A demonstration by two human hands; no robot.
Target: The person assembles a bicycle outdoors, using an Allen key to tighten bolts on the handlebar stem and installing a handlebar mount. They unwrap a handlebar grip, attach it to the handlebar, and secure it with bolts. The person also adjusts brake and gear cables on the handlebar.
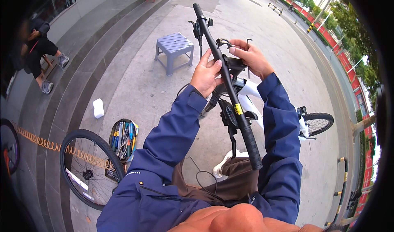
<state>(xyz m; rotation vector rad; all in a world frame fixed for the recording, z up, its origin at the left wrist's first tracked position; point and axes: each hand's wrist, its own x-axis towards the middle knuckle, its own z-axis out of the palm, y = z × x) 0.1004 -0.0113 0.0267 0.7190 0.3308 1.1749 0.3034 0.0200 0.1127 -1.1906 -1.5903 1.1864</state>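
Note:
A black bicycle handlebar (228,81) runs from far to near in front of me, with a grip at each end and brake levers attached. Around its middle, my left hand (206,74) is closed, thumb on top. My right hand (253,58) is just right of the bar, pinching a small curved black clamp piece (223,42), which looks like a stem faceplate. A black L-shaped hex key (248,42) sticks up from that same hand. Beneath the bar is the black stem (234,65) on a white bicycle frame (249,93), partly hidden by the bar and hand.
Left of me lie a detached wheel (92,138) and an open tool case (135,130). A coiled orange hose (39,140) stretches past the wheel. Ahead stands a grey plastic stool (175,44). A white block (98,108) rests near the steps, where a person (40,47) sits.

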